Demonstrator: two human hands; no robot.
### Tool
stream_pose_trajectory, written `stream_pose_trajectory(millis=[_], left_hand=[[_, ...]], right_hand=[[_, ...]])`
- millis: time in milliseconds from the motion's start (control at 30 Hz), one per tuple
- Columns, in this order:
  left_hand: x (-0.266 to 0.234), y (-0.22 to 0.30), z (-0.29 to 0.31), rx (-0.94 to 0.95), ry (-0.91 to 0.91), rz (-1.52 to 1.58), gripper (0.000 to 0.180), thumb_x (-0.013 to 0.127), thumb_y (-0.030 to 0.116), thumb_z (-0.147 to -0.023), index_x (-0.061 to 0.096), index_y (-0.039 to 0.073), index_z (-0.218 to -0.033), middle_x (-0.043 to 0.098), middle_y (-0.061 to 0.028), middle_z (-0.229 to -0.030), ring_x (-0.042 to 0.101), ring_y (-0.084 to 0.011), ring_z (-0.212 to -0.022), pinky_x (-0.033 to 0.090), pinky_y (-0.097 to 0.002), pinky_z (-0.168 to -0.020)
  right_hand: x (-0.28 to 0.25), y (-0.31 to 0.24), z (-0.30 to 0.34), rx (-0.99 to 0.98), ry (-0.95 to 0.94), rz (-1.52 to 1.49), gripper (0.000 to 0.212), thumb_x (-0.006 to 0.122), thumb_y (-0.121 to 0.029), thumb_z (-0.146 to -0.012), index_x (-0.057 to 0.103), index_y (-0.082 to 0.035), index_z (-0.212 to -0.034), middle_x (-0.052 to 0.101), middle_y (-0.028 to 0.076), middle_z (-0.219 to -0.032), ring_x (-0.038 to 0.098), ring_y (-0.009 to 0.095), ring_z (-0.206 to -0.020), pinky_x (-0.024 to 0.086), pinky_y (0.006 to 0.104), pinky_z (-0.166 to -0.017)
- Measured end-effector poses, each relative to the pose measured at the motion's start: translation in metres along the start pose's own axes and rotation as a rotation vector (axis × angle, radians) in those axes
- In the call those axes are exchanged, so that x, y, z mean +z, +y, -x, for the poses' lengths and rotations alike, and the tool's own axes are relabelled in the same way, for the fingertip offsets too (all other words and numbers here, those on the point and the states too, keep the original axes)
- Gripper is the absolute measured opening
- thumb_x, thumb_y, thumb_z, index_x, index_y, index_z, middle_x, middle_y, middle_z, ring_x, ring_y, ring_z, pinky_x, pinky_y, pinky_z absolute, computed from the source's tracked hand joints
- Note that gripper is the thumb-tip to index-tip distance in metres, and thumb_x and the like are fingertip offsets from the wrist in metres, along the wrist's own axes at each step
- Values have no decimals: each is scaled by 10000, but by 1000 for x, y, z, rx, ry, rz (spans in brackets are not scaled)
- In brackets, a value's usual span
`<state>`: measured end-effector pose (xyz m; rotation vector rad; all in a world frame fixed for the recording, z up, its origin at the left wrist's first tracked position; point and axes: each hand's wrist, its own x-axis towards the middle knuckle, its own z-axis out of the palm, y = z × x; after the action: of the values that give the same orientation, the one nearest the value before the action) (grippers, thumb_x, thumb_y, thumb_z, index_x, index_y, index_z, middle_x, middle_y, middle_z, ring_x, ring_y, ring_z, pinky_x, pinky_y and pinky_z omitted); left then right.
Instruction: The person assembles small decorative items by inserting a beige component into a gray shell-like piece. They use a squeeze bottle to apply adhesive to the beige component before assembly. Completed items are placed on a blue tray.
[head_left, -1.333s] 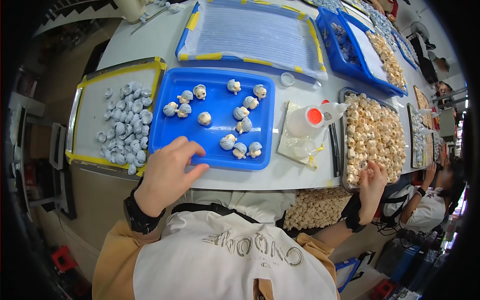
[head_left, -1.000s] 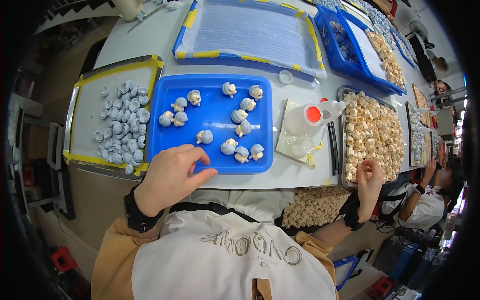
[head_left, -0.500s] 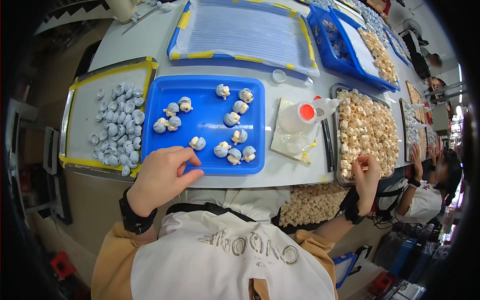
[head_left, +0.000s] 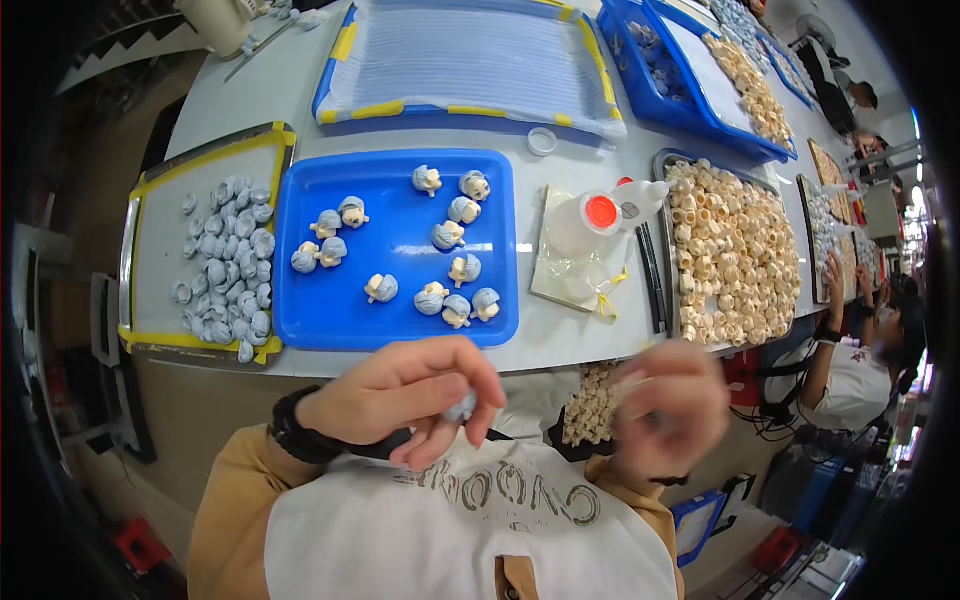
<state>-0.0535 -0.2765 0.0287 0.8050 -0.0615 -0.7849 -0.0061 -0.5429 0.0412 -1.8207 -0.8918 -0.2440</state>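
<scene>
In front of my body, my left hand [head_left: 415, 392] curls its fingers round a small light-blue hair piece [head_left: 460, 408], which partly shows between them. My right hand [head_left: 672, 408] hangs just off the table edge, below the tray of cream pieces, smeared by motion; what its fingers hold, if anything, is not clear. Beyond my left hand lies a blue tray [head_left: 385, 312] with several small doll heads [head_left: 381, 288], cream with light-blue hair. Loose light-blue hair pieces [head_left: 230, 255] fill part of a yellow-taped tray [head_left: 155, 240] at left. Cream head pieces [head_left: 735, 250] crowd a metal-rimmed tray [head_left: 672, 325] at right.
A white bottle with a red cap [head_left: 585, 225] stands on a pad between the trays, beside black tweezers-like tools [head_left: 650, 275]. Behind are a lined, yellow-taped tray [head_left: 470, 60], a round lid [head_left: 542, 141] and a blue bin [head_left: 640, 75]. Another person [head_left: 855, 370] works at far right.
My left hand has come down from the blue tray's near edge toward my body, a hair piece now showing in it. My right hand has left the cream pieces, moving nearer and leftward.
</scene>
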Motion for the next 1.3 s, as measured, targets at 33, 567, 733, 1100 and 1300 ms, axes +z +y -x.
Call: stream_pose_trajectory(millis=[33, 567, 733, 1100, 1300], left_hand=[[-2, -3, -8, -24, -31, 61, 215, 392, 126, -996, 463, -11, -1146, 584, -103, -906, 533, -60, -583, 415, -174, -505], [0, -37, -22, 158, 123, -379, 153, 568, 163, -936, 529, 26, -993, 528, 7, -861, 505, -27, -685, 436, -196, -581], [-1, -30, -18, 12, 45, -243, 203, 488, 226, -980, 531, 28, -997, 527, 4, -837, 503, -41, -685, 419, -199, -591], [0, -33, -21, 225, 190, -307, 233, 469, 139, -971, 554, 2, -1139, 531, -66, -1054, 555, -73, -751, 449, -207, -607], [-9, -30, -19, 298, 160, -200, 328, 497, 40, -927, 513, -13, -1250, 507, -84, -1106, 563, -92, -774, 465, -213, -628]], right_hand=[[15, -2, -6, -40, -118, -128, 346, 654, 76, -633, 609, -11, -965, 590, 140, -898, 593, 218, -726, 502, 306, -645], [51, 16, 1, -166, -146, -102, 402, 846, -112, -634, 636, -33, -968, 660, 127, -874, 616, 182, -638, 465, 265, -525], [54, 18, 0, -185, -109, -140, 340, 841, -92, -626, 656, -38, -907, 670, 129, -893, 614, 177, -654, 445, 257, -522], [41, 20, -4, -80, -48, -74, 362, 739, 54, -613, 668, -16, -961, 658, 86, -896, 597, 200, -690, 464, 282, -594], [11, 35, -13, 86, 190, 444, 327, 716, 45, -638, 658, -21, -954, 630, 93, -868, 592, 230, -738, 462, 310, -644]])
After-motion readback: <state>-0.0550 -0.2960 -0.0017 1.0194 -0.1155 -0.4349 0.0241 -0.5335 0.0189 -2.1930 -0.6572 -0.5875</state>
